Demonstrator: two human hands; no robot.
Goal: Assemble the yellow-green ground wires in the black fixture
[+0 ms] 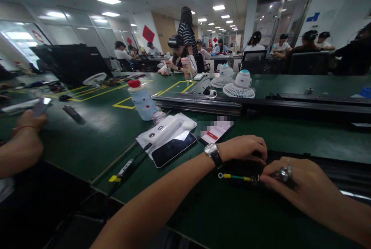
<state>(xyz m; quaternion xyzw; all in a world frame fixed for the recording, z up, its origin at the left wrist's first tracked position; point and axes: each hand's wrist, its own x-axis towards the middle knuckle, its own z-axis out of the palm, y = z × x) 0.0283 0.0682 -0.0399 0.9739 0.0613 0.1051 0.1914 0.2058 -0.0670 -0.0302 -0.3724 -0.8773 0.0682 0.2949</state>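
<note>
My left hand (pixel 246 148), with a watch on its wrist, curls its fingers over the near end of a long black rail-like part (pixel 324 164). The tips of those fingers are partly hidden. My right hand (pixel 295 181), wearing a large ring, pinches thumb and forefinger together at the right end of a short green wire (pixel 237 177). That wire has yellow sleeves and a ring terminal on its free left end. Whatever small fastening sits at the fingertips is too dark to make out. Just beyond my left wrist lies a lit phone (pixel 217 130).
On the green table (pixel 116 125) lie a dark phone (pixel 174 150), a white device (pixel 165 128) with a cable and a blue bottle (pixel 142 100). Metal profiles (pixel 199 104) and white fans (pixel 239 86) stand behind. A co-worker's hand (pixel 30 121) holds a phone at left.
</note>
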